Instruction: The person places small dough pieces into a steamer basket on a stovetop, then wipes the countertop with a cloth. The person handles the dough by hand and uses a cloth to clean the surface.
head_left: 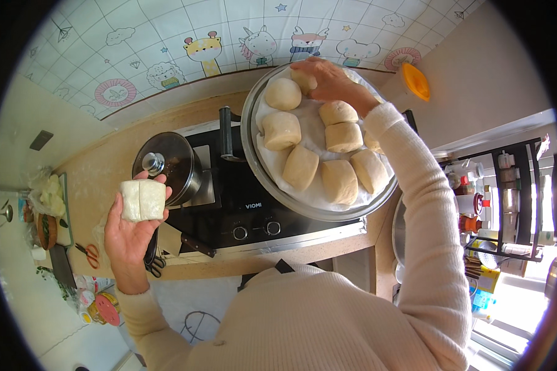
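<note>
On the palm of my left hand [132, 246] rests a pale piece of dough [142, 199] with a crease down its middle, held by the curled fingers and thumb. My right hand [327, 81] reaches to the far side of a large round metal steamer [248, 153] and has its fingers around a bun [301, 79]; whether the bun is gripped or only touched I cannot tell. Several dough buns [282, 131] sit spaced around the white steamer liner [312, 139], with two touching near the middle. My right forearm hides part of the steamer's right side.
Under the steamer is a black gas hob [241, 195]. A lidded pot [167, 160] stands on its left burner. A knife [197, 244] lies at the hob's front, and orange-handled scissors [92, 256] lie on the left counter. A spice rack [510, 199] stands at right.
</note>
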A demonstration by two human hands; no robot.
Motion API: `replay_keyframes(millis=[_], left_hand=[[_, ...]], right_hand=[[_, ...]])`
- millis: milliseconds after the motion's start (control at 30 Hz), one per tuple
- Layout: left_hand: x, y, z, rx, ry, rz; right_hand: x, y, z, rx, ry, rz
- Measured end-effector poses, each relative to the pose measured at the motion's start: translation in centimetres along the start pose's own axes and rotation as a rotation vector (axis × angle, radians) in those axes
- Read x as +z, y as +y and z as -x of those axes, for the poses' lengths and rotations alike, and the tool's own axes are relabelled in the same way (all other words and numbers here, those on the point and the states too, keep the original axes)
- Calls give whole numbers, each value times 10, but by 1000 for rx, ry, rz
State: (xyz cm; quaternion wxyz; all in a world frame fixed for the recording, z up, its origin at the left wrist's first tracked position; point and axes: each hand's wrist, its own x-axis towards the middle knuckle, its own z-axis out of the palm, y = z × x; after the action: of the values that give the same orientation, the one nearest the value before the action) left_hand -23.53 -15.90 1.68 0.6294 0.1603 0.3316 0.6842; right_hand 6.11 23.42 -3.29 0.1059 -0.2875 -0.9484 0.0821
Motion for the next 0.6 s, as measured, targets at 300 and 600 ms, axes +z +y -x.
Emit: replay_keyframes(millis=[300, 600], left_hand=[[-4, -4, 5, -1, 8, 30], [-1, -7, 4, -9, -12, 28]], right_hand=[[-5, -10, 7, 4, 243, 94], [-26, -90, 32, 344, -150, -329]])
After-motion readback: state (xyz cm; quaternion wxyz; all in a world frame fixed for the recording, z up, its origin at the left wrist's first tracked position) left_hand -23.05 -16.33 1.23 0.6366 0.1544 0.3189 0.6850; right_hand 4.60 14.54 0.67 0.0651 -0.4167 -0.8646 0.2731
